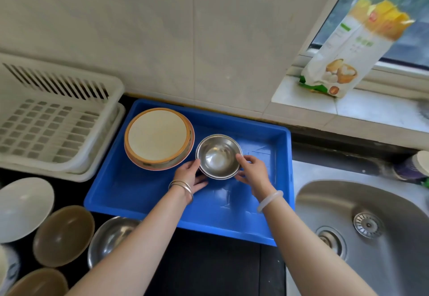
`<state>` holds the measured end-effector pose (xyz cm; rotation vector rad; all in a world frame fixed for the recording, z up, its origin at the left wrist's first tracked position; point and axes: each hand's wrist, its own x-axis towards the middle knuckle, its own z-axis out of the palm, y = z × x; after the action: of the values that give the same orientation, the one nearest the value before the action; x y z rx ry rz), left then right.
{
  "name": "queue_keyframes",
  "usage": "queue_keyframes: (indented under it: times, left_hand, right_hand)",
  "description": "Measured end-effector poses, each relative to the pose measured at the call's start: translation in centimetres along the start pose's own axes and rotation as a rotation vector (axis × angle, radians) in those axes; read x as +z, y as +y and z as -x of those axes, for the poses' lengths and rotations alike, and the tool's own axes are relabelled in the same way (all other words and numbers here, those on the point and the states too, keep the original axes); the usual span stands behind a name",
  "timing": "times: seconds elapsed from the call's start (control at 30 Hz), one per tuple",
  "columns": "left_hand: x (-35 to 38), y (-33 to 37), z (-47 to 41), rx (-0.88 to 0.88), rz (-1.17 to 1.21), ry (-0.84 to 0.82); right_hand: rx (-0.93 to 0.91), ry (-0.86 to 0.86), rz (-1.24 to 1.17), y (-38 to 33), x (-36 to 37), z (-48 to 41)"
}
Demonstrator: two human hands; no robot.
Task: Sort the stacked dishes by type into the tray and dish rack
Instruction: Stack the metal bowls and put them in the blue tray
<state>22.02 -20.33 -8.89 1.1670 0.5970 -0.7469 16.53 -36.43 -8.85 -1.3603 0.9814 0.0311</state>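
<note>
My left hand [190, 175] and right hand [251, 170] clasp opposite rims of the nested steel bowls [218, 155]; I hold them beside the plates [157, 138] in the blue tray [232, 221], grouping by type.

Dark counter [209, 270]: blue tray [148, 203], white rack [58, 133], loose bowls [63, 235].

Printed bag [348, 47] on the windowsill, its lettering too blurred to read

A home kitchen: steel sink [362, 233], tiled wall [162, 28], dish rack [58, 128].
</note>
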Motion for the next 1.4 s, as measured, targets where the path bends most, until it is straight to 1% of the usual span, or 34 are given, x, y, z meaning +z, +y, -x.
queue_keyframes:
  times: [0.17, 0.33, 0.6, 0.87, 1.0, 1.17, 1.3, 1.4]
  left_hand:
    - [1.1, 0.2, -0.5, 0.044, 0.137, -0.036]
    - [1.9, 0.2, -0.8, 0.095, 0.176, -0.025]
    - [2.7, 0.5, -1.2, 0.142, 0.181, -0.003]
    - [2.8, 0.4, -0.9, 0.154, 0.178, 0.019]
    - [2.2, -0.1, 0.3, 0.153, 0.086, 0.075]
    - [0.0, -1.0, 4.1, 0.267, -0.183, 0.114]
    - [-3.3, -2.0, 8.9, 0.389, -0.395, 0.167]
    - [-7.0, -3.4, 12.8, 0.455, -0.517, 0.266]
  right_hand:
    - [-0.003, 0.018, -0.038, -0.9, 0.5, -1.2]
    - [-0.004, 0.01, -0.03, -1.6, 0.9, -2.3]
    - [0.005, -0.003, -0.064, -1.9, 1.3, -3.0]
    - [-0.001, -0.017, -0.041, -1.9, 0.9, -2.0]
    - [-0.021, -0.016, -0.022, -1.9, 0.2, 0.0]
    - [-0.104, -0.014, 0.049, -1.3, -0.9, 4.5]
    - [-0.174, -0.114, 0.142, -0.1, -0.1, 9.2]
    - [-0.21, -0.233, 0.256, 2.0, 1.9, 12.6]
